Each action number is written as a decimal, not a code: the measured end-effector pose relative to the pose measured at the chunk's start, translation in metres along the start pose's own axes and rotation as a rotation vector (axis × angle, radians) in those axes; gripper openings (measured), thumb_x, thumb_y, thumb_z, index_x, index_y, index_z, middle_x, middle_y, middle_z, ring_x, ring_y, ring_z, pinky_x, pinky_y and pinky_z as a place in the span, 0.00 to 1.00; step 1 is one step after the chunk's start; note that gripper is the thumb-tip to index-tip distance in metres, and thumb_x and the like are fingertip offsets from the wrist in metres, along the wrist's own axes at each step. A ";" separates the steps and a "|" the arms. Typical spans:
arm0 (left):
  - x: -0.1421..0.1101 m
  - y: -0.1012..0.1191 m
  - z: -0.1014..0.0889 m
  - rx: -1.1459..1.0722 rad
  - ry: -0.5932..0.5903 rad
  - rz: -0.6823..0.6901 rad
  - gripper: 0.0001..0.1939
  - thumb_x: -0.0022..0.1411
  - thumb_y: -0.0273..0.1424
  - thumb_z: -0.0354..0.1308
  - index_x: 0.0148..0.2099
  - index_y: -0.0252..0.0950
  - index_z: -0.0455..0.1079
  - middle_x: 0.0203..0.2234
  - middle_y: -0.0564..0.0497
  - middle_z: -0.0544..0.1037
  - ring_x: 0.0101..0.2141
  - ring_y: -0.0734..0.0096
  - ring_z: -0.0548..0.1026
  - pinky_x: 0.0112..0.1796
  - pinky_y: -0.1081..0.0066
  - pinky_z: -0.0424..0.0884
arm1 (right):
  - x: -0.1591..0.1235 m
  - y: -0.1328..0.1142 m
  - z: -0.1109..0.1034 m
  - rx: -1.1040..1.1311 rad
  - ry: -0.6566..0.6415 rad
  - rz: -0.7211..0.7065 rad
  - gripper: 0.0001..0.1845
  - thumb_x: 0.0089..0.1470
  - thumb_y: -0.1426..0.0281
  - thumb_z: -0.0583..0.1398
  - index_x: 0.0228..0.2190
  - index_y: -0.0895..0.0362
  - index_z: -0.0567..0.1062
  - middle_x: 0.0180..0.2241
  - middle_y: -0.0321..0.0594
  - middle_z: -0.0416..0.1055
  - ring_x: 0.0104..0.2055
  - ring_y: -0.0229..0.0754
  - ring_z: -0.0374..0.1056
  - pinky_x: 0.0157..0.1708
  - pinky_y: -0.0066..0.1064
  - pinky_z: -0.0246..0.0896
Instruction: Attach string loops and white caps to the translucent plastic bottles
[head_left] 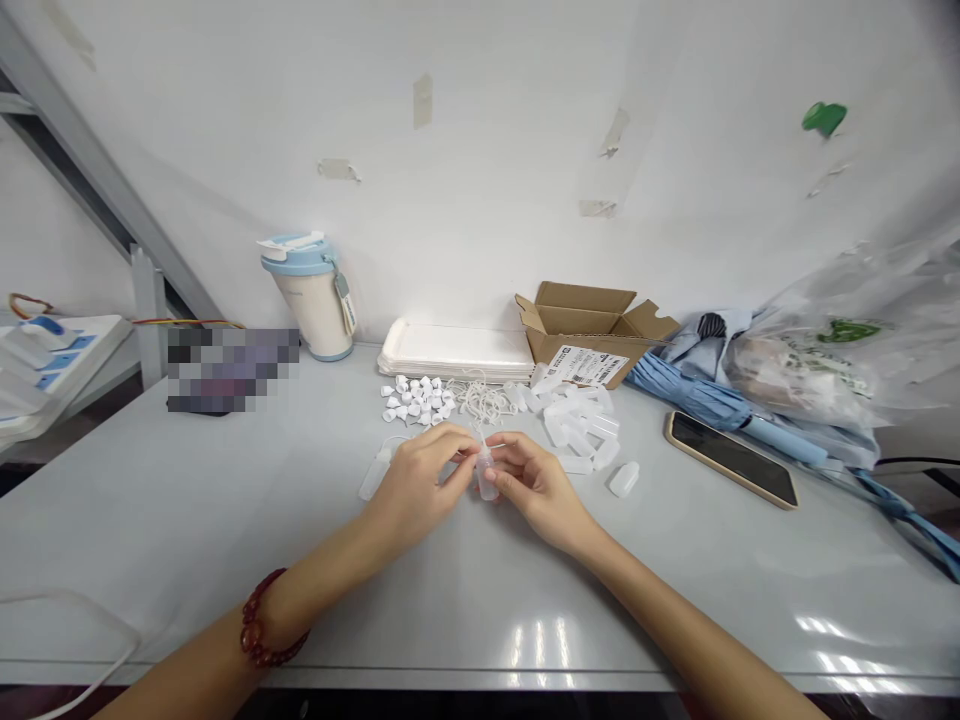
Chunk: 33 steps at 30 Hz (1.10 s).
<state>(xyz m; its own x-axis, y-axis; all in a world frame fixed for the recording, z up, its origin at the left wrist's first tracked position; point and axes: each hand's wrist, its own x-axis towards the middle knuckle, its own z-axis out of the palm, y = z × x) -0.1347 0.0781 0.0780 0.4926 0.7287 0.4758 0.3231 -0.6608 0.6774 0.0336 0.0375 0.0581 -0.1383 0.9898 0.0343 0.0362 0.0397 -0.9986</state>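
While my two hands meet over the pale grey tabletop (180,540), the items run from left to right. White power strip with blue switches (52,360). Cream-and-blue lidded tumbler (309,310). Left forearm angled in from lower left, dark red bead bracelet (259,620) at the wrist. Left hand (412,490) curled, its fingertips closed at the top of a small translucent plastic bottle (486,475). One loose translucent plastic bottle (375,472) lies just beside that hand. The held bottle stands upright between my hands, partly hidden by my fingers; whether its base touches the table, I cannot tell. Right hand (541,490) angled in from lower right, thumb and forefinger pinching the bottle's body. Best handling, in my judgement: a steady pinch low on the body, top left free. Beyond: heap of small white conical caps (418,398), tangle of thin white cords (484,402), pile of translucent bottles (577,425). Further right: open brown cardboard box (592,325), folded blue umbrella (690,400), black phone in a tan case (731,460).
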 end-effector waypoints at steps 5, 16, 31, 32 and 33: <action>0.003 0.005 -0.003 -0.077 -0.029 -0.173 0.07 0.59 0.28 0.54 0.34 0.37 0.73 0.29 0.52 0.78 0.32 0.70 0.75 0.32 0.73 0.73 | -0.001 -0.001 -0.001 -0.105 0.103 -0.044 0.15 0.49 0.65 0.63 0.39 0.54 0.69 0.33 0.38 0.69 0.33 0.38 0.66 0.31 0.32 0.64; 0.006 0.008 -0.004 -0.188 -0.163 -0.263 0.11 0.60 0.33 0.53 0.30 0.37 0.74 0.26 0.54 0.78 0.29 0.71 0.74 0.31 0.75 0.69 | -0.005 -0.001 0.004 -0.189 0.155 -0.116 0.14 0.45 0.64 0.66 0.33 0.54 0.70 0.32 0.37 0.68 0.34 0.39 0.65 0.29 0.30 0.64; 0.009 -0.003 -0.012 -0.063 -0.220 -0.221 0.18 0.65 0.35 0.47 0.28 0.36 0.73 0.25 0.54 0.75 0.28 0.71 0.72 0.29 0.74 0.67 | -0.003 -0.006 0.002 0.071 0.062 -0.014 0.19 0.47 0.65 0.64 0.42 0.54 0.71 0.36 0.39 0.71 0.37 0.40 0.68 0.39 0.35 0.64; 0.009 -0.003 -0.011 -0.048 -0.215 -0.216 0.18 0.65 0.35 0.47 0.28 0.36 0.73 0.25 0.54 0.75 0.28 0.71 0.72 0.29 0.74 0.67 | -0.003 -0.006 0.002 0.057 0.071 -0.004 0.18 0.47 0.65 0.64 0.41 0.55 0.72 0.35 0.39 0.71 0.36 0.40 0.68 0.39 0.35 0.64; 0.009 -0.003 -0.011 -0.026 -0.188 -0.210 0.17 0.65 0.35 0.47 0.29 0.37 0.73 0.25 0.54 0.75 0.28 0.71 0.72 0.29 0.73 0.68 | -0.003 -0.007 0.002 0.046 0.081 0.008 0.17 0.47 0.65 0.64 0.40 0.55 0.73 0.34 0.39 0.71 0.36 0.40 0.67 0.39 0.35 0.64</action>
<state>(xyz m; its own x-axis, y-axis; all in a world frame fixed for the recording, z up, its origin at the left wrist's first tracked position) -0.1403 0.0887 0.0860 0.5588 0.8015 0.2128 0.4146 -0.4923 0.7654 0.0318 0.0341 0.0647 -0.0581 0.9979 0.0273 -0.0083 0.0269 -0.9996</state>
